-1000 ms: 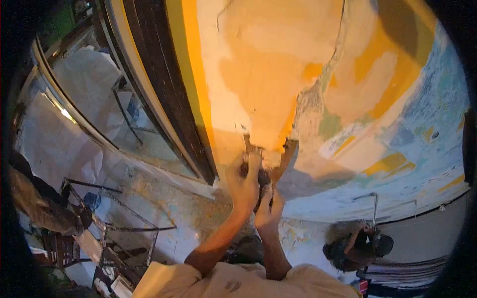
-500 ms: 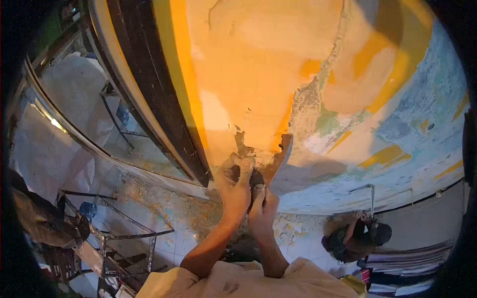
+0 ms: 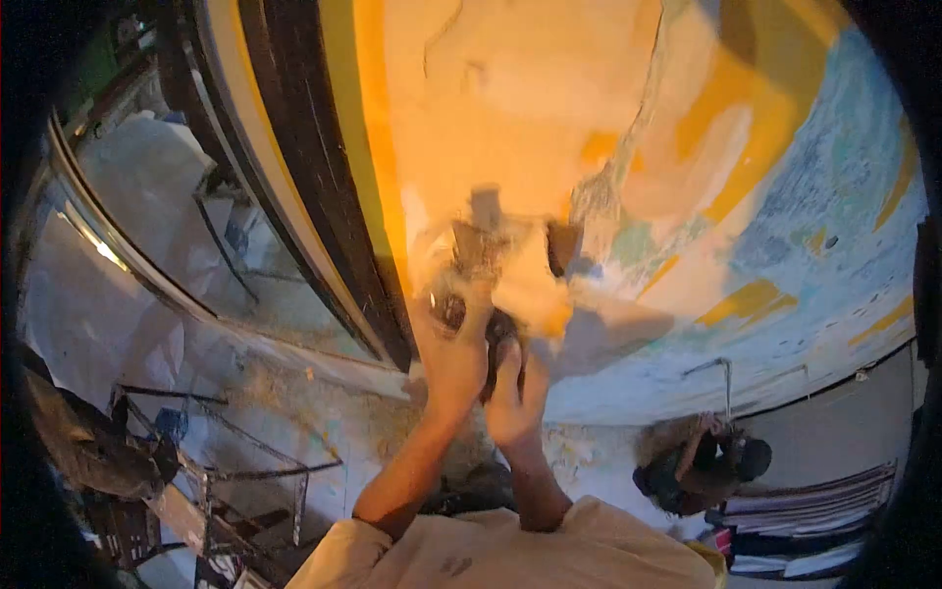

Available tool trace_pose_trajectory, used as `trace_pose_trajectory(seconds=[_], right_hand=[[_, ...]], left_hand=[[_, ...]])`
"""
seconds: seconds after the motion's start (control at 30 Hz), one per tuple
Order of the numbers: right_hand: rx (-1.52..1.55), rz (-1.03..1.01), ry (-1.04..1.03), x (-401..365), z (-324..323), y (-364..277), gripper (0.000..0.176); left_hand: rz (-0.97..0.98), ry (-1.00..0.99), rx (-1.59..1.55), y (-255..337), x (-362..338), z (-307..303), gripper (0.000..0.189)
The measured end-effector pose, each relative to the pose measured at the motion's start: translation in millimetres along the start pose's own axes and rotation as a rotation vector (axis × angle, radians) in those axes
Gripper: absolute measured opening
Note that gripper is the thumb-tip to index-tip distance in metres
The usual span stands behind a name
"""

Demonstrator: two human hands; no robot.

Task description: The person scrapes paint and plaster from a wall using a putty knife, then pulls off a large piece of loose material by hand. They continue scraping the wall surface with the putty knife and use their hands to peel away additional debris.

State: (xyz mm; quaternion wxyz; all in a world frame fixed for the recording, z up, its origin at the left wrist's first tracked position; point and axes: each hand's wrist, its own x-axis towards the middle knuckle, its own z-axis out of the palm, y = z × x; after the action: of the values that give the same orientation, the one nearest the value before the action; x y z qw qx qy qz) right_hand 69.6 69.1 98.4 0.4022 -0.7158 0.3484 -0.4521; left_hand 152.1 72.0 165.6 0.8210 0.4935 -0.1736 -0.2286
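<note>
Both hands are close together at the lower middle of a yellow and cream painted wall [image 3: 535, 108]. My left hand [image 3: 451, 363] is closed around a dark-handled scraper [image 3: 500, 329], its thumb lying along the tool. Just below and to the right, my right hand [image 3: 517, 393] also grips the handle. The tool's upper end is blurred over a brownish bare patch in the paint. Beside it, a pale loose sheet of paint [image 3: 530, 285] stands off the wall, smeared by motion.
A dark frame post [image 3: 304, 177] and a glass pane run down the left. Rusty metal stands [image 3: 255, 471] are at lower left. Another person [image 3: 702, 466] is low at right, near stacked boards [image 3: 810, 520]. Crumbs litter the floor along the wall.
My hands and the scraper have moved slightly up the wall. The paint sheet by the bare patch now stands out further, and the view has shifted a little.
</note>
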Motion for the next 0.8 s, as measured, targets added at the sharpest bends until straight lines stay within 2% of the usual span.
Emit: trace_pose_trajectory(seconds=[0.07, 0.1, 0.2, 0.23, 0.27, 0.3, 0.33, 0.37, 0.43, 0.5, 0.57, 0.63, 0.67, 0.73, 0.8], right_hand=[[-0.017, -0.061, -0.013, -1.1, 0.1, 2.1, 0.024], [-0.188, -0.199, 0.003, -6.2, -2.3, 2.8, 0.029], [-0.24, -0.069, -0.063, -24.0, -11.2, 4.5, 0.053], [-0.34, -0.223, -0.022, -24.9, -5.5, 18.8, 0.054], [-0.432, -0.375, 0.029, -26.0, -1.4, 25.9, 0.055], [-0.534, -0.422, 0.062, -31.6, -3.3, 23.7, 0.056], [-0.337, -0.164, -0.019, -25.6, -5.7, 14.2, 0.055], [-0.136, 0.081, -0.105, -18.1, -10.6, -2.1, 0.055], [-0.166, 0.069, -0.099, -20.2, -12.4, -3.2, 0.053], [-0.611, -0.467, 0.09, -31.0, -3.2, 31.9, 0.052], [-0.504, -0.223, -0.056, -53.3, -2.0, 68.2, 0.045], [-0.407, -0.241, -0.027, -36.9, -1.6, 50.0, 0.037], [-0.368, -0.359, 0.061, -23.9, -4.7, 32.1, 0.032], [-0.347, -0.458, 0.169, -21.0, -4.9, 23.5, 0.024], [-0.279, -0.385, 0.16, -26.6, -2.9, 36.9, 0.021]], left_hand=[[0.038, -0.212, 0.009, -13.3, 2.4, -17.5, 0.015], [0.071, -0.196, 0.012, -13.5, 0.0, -13.5, 0.017], [0.021, -0.172, 0.032, -9.0, 2.3, -10.3, 0.018], [-0.08, -0.14, -0.051, 0.0, 0.4, -5.7, 0.016], [-0.072, -0.17, -0.001, -4.6, -0.6, -9.3, 0.016], [-0.074, -0.203, 0.054, -12.5, -5.7, -18.8, 0.016], [-0.048, -0.237, 0.102, -16.4, -4.2, -22.7, 0.017], [-0.038, -0.204, -0.008, -19.8, -8.2, -14.8, 0.019], [-0.023, -0.184, 0.011, -21.7, -5.4, -12.9, 0.019], [-0.084, -0.205, 0.015, -19.8, -8.5, -15.9, 0.019], [-0.075, -0.204, 0.023, -36.4, -13.2, -20.8, 0.02], [-0.024, -0.204, 0.026, -39.6, -7.2, -16.5, 0.021], [0.001, -0.196, 0.031, -39.5, -5.3, -13.4, 0.021], [-0.002, -0.198, 0.029, -30.5, -7.5, -10.5, 0.022], [-0.019, -0.21, -0.003, -16.5, -4.1, -7.6, 0.023]])
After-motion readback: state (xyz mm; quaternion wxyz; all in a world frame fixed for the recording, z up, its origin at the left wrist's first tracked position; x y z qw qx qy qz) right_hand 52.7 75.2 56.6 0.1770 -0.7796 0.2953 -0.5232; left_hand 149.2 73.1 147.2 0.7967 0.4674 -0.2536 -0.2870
